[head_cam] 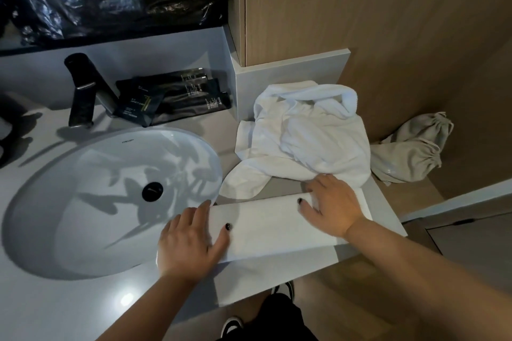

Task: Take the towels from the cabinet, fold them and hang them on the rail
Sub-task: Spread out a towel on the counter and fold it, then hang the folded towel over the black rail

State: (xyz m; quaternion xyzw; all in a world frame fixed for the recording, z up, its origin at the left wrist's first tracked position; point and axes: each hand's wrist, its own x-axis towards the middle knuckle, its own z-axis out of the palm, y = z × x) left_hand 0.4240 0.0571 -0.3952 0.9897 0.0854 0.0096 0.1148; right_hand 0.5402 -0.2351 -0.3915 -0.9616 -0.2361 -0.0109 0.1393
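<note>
Currently both palms flat, fingers spread: my left hand (191, 241) and right hand (329, 205) press the folded white towel (271, 227) on the countertop (277, 277), 3 o'clock of the sink (110, 196). Soft, limp, light; pinch its short ends. Unfolded towel pile (302, 135) at 12.

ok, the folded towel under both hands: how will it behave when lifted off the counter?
The folded towel is probably floppy: it lies as a long flat strip, so it would likely sag if lifted at one end. Likely light. Its layers may slip open, like the loose towel pile behind it.
</note>
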